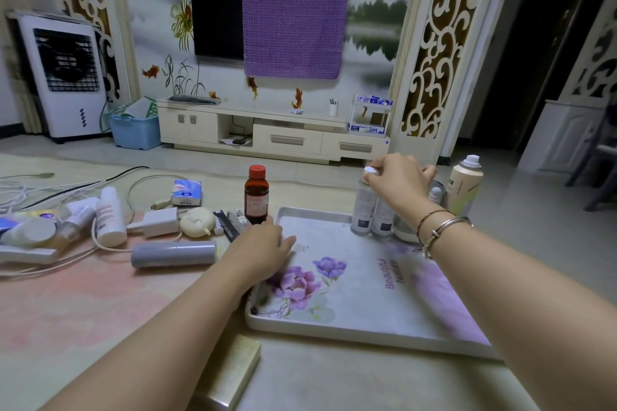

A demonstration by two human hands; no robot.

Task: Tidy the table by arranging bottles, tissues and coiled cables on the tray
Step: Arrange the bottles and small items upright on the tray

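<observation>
A flowered white tray point(364, 280) lies on the table at the right. At its far edge stand two clear bottles point(364, 207) with white caps, next to a small white jar point(405, 227). My right hand point(399, 182) grips the cap of the left clear bottle from above. My left hand point(263, 248) rests flat on the tray's left rim, fingers spread, holding nothing. A brown bottle with a red cap point(256, 195) stands just beyond that hand. A grey tube point(173, 253), a white bottle point(108, 217), a blue tissue pack point(186, 192) and loose cables point(66, 187) lie to the left.
A tall beige spray can point(464, 185) stands off the tray's far right corner. A white charger point(160, 222), a round cream item point(197, 222) and small clutter sit at centre-left. A gold box point(233, 374) lies near the front edge. The table's edge drops away on the right.
</observation>
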